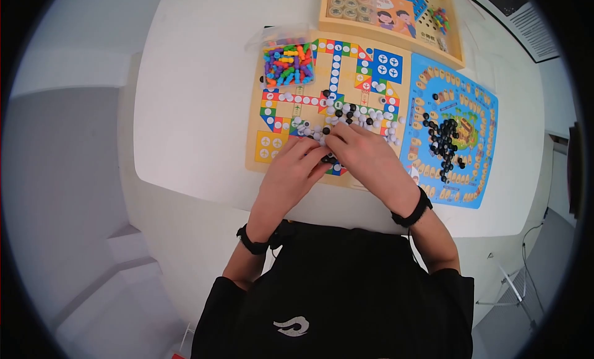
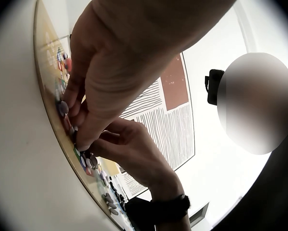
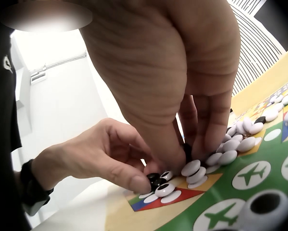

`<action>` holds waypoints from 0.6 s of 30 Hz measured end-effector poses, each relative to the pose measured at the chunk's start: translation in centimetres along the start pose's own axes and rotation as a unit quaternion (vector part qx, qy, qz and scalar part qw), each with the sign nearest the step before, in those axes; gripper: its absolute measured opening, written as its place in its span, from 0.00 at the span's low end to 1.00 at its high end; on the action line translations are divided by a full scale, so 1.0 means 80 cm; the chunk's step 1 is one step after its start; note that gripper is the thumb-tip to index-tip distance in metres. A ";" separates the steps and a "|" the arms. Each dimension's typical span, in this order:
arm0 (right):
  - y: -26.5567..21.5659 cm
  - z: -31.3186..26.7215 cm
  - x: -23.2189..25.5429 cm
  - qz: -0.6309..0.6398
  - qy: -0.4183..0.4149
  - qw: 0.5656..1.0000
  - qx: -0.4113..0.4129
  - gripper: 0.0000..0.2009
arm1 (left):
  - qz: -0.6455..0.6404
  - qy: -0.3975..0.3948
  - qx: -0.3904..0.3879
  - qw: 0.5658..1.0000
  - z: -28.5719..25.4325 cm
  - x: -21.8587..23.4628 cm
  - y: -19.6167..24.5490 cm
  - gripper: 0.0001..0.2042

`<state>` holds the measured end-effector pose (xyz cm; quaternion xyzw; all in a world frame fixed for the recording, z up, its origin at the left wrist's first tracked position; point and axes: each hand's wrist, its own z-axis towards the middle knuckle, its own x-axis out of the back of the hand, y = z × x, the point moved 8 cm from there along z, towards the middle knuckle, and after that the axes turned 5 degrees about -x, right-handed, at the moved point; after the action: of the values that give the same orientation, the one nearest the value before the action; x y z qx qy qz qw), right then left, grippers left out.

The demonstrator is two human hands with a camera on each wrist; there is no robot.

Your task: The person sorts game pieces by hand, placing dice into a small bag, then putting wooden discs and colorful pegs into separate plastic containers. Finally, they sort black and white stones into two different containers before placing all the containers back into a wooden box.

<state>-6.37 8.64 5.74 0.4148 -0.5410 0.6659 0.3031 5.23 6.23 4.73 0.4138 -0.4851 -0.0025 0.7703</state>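
Black and white go stones lie mixed on a ludo-style board (image 1: 258,117). The left hand (image 1: 291,173) reaches low to the near part of the board, its thumb and fingers curled around a few black stones (image 3: 156,181) at the board surface. Beside it the right hand (image 1: 369,158) points down, and its thumb and fingers pinch a black stone (image 3: 187,151), partly hidden by them. White stones (image 3: 194,172) lie right at the right fingertips. In the left wrist view the left hand (image 2: 93,72) hides much of the board, with the right hand (image 2: 139,154) beyond it.
A pile of black stones (image 1: 444,142) lies on the blue game board (image 1: 489,167) at right. A clear box of colourful pawns (image 1: 288,65) stands on the ludo board's far left. A wooden tray (image 1: 387,34) with round wooden pieces sits behind, on the white table (image 1: 192,99).
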 end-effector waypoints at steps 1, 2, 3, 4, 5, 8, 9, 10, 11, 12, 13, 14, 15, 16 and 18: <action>0.003 -0.002 -0.004 -0.011 -0.009 1.000 -0.006 0.12 | -0.003 -0.002 -0.004 1.000 0.000 0.001 0.001 0.16; 0.005 -0.003 -0.007 -0.022 -0.018 1.000 -0.013 0.11 | -0.002 -0.002 -0.003 1.000 0.000 0.001 0.002 0.16; 0.006 -0.003 -0.008 -0.021 -0.018 1.000 -0.013 0.11 | 0.002 0.001 -0.001 1.000 0.001 -0.001 0.005 0.17; 0.007 -0.003 -0.007 -0.019 -0.018 1.000 -0.012 0.11 | 0.006 0.005 0.001 1.000 0.001 -0.002 0.007 0.17; 0.007 -0.004 -0.007 -0.017 -0.018 1.000 -0.011 0.11 | 0.006 0.005 0.000 1.000 0.000 -0.004 0.007 0.17; 0.007 -0.003 -0.003 0.001 -0.008 1.000 -0.009 0.10 | -0.004 -0.008 0.025 1.000 -0.003 -0.011 0.003 0.17; 0.006 -0.003 -0.002 0.001 -0.007 1.000 -0.008 0.10 | -0.001 0.002 0.031 1.000 -0.003 -0.010 0.005 0.16; 0.004 -0.002 0.000 0.001 -0.006 1.000 -0.006 0.10 | 0.002 0.011 0.037 0.999 -0.002 -0.009 0.006 0.16; 0.003 -0.001 0.001 0.001 -0.006 1.000 -0.005 0.09 | 0.003 0.011 0.037 0.999 -0.001 -0.011 0.008 0.16; 0.003 0.000 0.001 0.001 -0.005 1.000 -0.005 0.09 | 0.013 0.025 0.039 0.999 0.000 -0.010 0.009 0.15; 0.003 0.001 0.000 -0.005 -0.006 1.000 -0.004 0.08 | 0.024 0.038 0.040 0.998 0.000 -0.009 0.010 0.14; 0.003 0.001 0.000 -0.011 -0.007 1.000 -0.003 0.08 | 0.025 0.038 0.039 0.998 0.000 -0.009 0.010 0.14; 0.002 0.001 -0.001 -0.011 -0.005 1.000 -0.003 0.08 | 0.029 0.036 0.041 0.998 -0.001 -0.010 0.009 0.13; 0.004 0.000 -0.005 -0.022 -0.015 1.000 -0.014 0.08 | 0.033 0.035 0.042 0.998 -0.001 -0.009 0.009 0.13; 0.006 -0.001 -0.011 -0.034 -0.022 0.999 -0.025 0.08 | 0.036 0.036 0.039 0.998 0.000 -0.007 0.010 0.12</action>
<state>-6.37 8.63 4.70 0.4399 -0.5498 0.6320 0.3235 4.64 7.00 4.81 0.4255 -0.4712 0.0588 0.7703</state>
